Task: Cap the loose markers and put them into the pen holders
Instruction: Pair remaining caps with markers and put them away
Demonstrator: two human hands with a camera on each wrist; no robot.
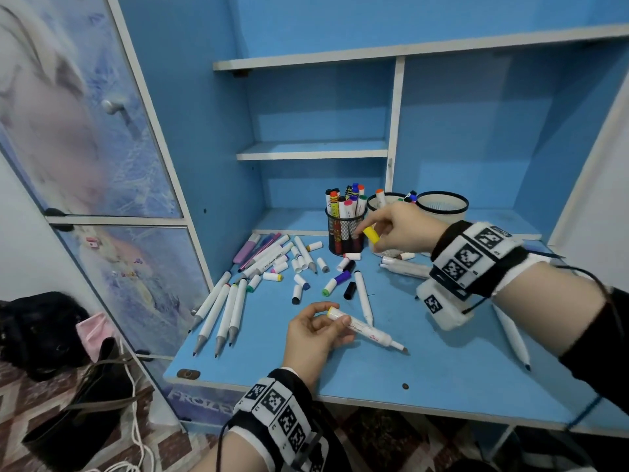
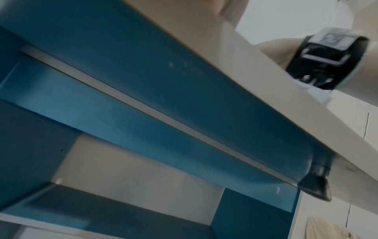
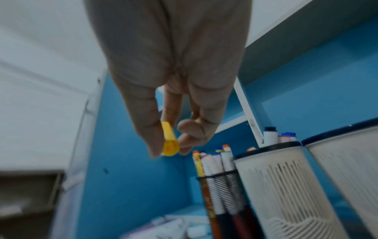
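Note:
My left hand (image 1: 315, 330) grips an uncapped white marker (image 1: 366, 330) with a yellow end, low over the desk's front middle, its tip pointing right. My right hand (image 1: 396, 229) pinches a yellow cap (image 1: 371, 234) between thumb and fingers in front of the black mesh holder (image 1: 345, 233), which is full of capped markers. The right wrist view shows the yellow cap (image 3: 169, 142) at the fingertips, left of the mesh holder (image 3: 223, 194). Two white slatted holders (image 1: 442, 204) stand behind my right hand. The left wrist view shows only shelving and my right wristband.
Several uncapped markers (image 1: 223, 313) and loose caps (image 1: 301, 277) lie scattered over the blue desk (image 1: 391, 376), mostly at left and middle. More markers (image 1: 405, 267) lie under my right wrist. Shelves rise behind. A dark bag (image 1: 78, 413) sits on the floor at left.

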